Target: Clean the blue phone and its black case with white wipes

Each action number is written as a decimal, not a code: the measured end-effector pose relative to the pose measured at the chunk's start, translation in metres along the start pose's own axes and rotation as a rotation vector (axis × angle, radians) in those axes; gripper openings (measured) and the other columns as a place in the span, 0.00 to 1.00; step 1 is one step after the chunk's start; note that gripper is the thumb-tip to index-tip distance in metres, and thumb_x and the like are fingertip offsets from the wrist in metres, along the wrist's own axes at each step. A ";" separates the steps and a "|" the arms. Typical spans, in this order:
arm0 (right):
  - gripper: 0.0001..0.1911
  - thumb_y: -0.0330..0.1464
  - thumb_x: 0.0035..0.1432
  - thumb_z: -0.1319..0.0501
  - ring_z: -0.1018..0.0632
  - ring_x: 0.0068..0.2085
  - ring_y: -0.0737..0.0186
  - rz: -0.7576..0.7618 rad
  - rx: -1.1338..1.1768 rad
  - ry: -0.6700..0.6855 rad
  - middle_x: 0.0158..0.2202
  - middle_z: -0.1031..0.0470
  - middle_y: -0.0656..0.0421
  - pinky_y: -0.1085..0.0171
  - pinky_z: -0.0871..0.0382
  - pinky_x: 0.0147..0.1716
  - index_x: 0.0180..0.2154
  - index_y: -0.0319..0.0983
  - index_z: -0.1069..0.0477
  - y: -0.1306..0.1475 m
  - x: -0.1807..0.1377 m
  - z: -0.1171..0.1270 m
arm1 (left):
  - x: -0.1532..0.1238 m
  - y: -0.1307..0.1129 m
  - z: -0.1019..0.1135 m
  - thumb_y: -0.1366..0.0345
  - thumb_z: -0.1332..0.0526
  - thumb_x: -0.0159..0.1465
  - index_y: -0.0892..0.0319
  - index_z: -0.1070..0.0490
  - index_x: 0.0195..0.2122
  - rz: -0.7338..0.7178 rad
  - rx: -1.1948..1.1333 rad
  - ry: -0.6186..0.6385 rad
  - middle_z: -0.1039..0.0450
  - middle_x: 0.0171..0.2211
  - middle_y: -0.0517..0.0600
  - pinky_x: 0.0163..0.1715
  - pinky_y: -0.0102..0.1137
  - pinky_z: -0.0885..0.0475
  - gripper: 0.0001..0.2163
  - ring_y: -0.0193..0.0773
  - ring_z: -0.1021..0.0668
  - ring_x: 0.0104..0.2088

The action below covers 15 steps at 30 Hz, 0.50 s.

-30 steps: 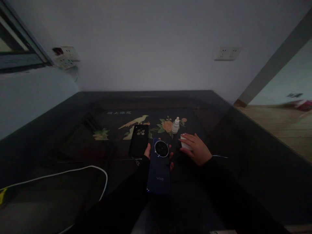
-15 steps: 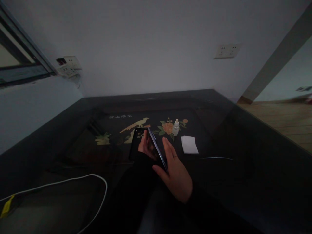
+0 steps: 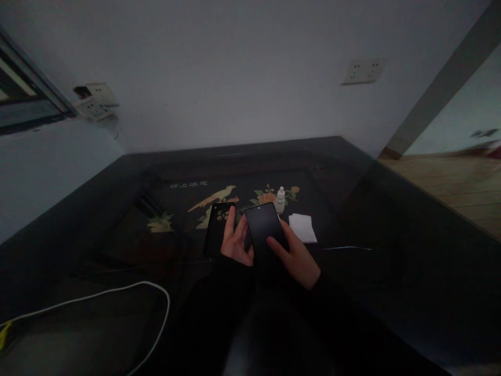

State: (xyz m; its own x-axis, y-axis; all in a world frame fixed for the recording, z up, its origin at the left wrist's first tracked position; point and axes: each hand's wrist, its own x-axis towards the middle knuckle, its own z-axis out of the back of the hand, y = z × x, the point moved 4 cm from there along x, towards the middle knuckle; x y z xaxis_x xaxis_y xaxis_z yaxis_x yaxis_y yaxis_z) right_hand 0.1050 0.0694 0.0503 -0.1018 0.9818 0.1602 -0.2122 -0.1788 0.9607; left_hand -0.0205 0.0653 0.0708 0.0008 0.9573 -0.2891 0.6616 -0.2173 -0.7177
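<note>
A dark phone is held screen-up between both my hands above a black table. My left hand grips its left edge with fingers curled behind it. My right hand holds its right side, with a finger resting on the dark screen. A black phone case lies flat on the table just left of my left hand. A folded white cloth lies to the right of the phone, and a small white dropper bottle stands behind it.
A painted bird and flowers decorate the table's middle. A white cable loops over the near left part. Wall sockets sit on the back wall, more sockets at the left corner. Wooden floor shows at the right.
The phone went from back-up in my left hand to edge-on, then screen-up. My right hand left the white cloth and came onto the phone.
</note>
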 end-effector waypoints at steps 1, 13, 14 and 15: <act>0.26 0.40 0.53 0.45 0.35 0.52 0.58 -0.016 0.095 -0.026 0.51 0.36 0.54 0.58 0.44 0.51 0.52 0.39 0.43 -0.004 0.002 0.002 | -0.003 0.002 -0.003 0.69 0.47 0.53 0.41 0.56 0.57 -0.009 -0.001 0.058 0.42 0.55 0.43 0.42 0.26 0.35 0.31 0.31 0.39 0.54; 0.24 0.48 0.58 0.59 0.25 0.28 0.64 -0.591 0.942 0.104 0.32 0.25 0.56 0.66 0.33 0.26 0.40 0.39 0.34 -0.012 -0.002 -0.008 | 0.053 -0.044 0.043 0.63 0.42 0.49 0.57 0.36 0.48 -0.537 1.159 0.025 0.40 0.50 0.55 0.51 0.42 0.45 0.23 0.48 0.38 0.51; 0.25 0.48 0.58 0.59 0.26 0.26 0.65 -0.593 0.927 0.098 0.30 0.25 0.56 0.67 0.34 0.24 0.39 0.39 0.33 -0.011 -0.002 -0.007 | 0.061 -0.054 0.061 0.64 0.40 0.46 0.56 0.32 0.44 -0.520 1.258 -0.165 0.39 0.49 0.54 0.53 0.44 0.51 0.21 0.52 0.40 0.52; 0.26 0.49 0.57 0.59 0.27 0.24 0.66 -0.586 0.914 0.102 0.30 0.25 0.56 0.68 0.35 0.22 0.37 0.38 0.33 -0.011 -0.002 -0.006 | 0.068 -0.060 0.075 0.66 0.38 0.44 0.57 0.31 0.42 -0.491 1.263 -0.247 0.40 0.48 0.56 0.53 0.48 0.56 0.21 0.58 0.44 0.54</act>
State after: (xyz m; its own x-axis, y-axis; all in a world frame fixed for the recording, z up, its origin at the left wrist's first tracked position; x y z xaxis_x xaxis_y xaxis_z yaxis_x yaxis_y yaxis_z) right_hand 0.1020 0.0687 0.0383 -0.3091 0.8817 -0.3566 0.5441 0.4714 0.6940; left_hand -0.1165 0.1295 0.0472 -0.2521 0.9560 0.1504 -0.5692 -0.0208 -0.8219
